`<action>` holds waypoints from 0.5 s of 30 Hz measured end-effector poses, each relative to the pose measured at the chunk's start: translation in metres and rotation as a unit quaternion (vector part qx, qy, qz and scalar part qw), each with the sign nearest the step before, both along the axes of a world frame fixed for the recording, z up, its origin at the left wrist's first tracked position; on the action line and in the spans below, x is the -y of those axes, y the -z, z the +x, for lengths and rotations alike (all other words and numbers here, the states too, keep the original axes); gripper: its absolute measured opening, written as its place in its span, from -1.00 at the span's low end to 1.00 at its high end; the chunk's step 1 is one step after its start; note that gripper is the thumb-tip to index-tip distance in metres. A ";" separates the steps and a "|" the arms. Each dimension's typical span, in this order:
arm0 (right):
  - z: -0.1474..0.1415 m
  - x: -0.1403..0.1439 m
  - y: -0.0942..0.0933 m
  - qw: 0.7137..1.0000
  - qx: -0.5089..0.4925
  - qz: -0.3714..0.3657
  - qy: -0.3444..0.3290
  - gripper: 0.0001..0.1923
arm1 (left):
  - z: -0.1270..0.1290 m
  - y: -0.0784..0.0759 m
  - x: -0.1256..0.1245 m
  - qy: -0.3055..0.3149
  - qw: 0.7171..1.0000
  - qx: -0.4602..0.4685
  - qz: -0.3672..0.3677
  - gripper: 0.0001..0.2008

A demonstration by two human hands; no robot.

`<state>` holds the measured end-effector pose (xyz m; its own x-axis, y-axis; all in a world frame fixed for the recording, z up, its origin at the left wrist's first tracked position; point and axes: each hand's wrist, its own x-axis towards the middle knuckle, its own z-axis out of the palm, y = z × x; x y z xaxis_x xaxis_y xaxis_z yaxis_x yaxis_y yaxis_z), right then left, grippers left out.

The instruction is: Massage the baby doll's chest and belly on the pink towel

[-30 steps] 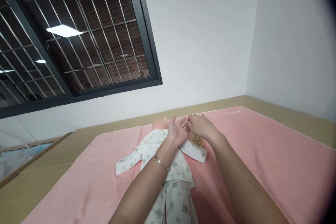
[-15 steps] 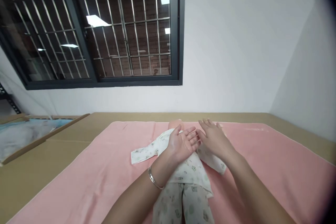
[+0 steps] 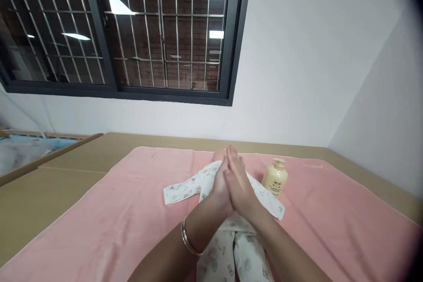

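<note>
My left hand (image 3: 223, 189) and my right hand (image 3: 243, 187) are pressed palm to palm, fingers stretched out and pointing away from me. Neither hand holds an object. Beneath and beyond them a baby doll in white printed pyjamas (image 3: 216, 251) lies on its back on a pink sheet (image 3: 139, 220). Its round pinkish head (image 3: 218, 155) shows just behind my fingertips, mostly hidden. Both pyjama sleeves spread out to the sides. To the right of my hands, by the doll's right-hand sleeve, stands a pale yellow pump bottle (image 3: 276, 178) with dark lettering.
The sheet covers a tan tabletop (image 3: 76, 185) that runs back to a white wall (image 3: 297, 53). Above it is a dark-framed window (image 3: 115, 92) with metal bars. At the far left, a wood-edged tray or box (image 3: 79, 143) holds something white and blue.
My hands were apart, the left palm turned up and the right above and beside it; now they meet palm to palm. The pump bottle, hidden before behind my right hand, has come into view.
</note>
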<state>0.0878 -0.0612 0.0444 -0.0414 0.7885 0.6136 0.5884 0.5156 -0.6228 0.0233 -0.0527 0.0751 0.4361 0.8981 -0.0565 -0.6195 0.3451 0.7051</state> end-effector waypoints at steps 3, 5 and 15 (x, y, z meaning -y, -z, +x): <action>0.017 -0.015 0.001 0.995 -0.089 0.000 0.049 -0.39 | 0.006 0.007 0.019 0.022 1.000 0.012 0.018 -0.51; 0.015 -0.012 0.005 0.990 -0.120 -0.012 0.068 -0.37 | 0.005 0.010 0.023 0.030 0.999 0.012 0.031 -0.52; -0.038 0.076 0.016 0.989 -0.115 -0.047 -0.082 -0.31 | -0.014 0.005 -0.008 -0.106 0.988 -0.059 0.099 -0.55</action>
<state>0.0502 -0.1370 0.0283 -0.0422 0.8368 0.5458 0.3385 0.5260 -0.7802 0.0091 -0.0447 0.0702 0.2370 0.9674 0.0893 -0.5723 0.0647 0.8175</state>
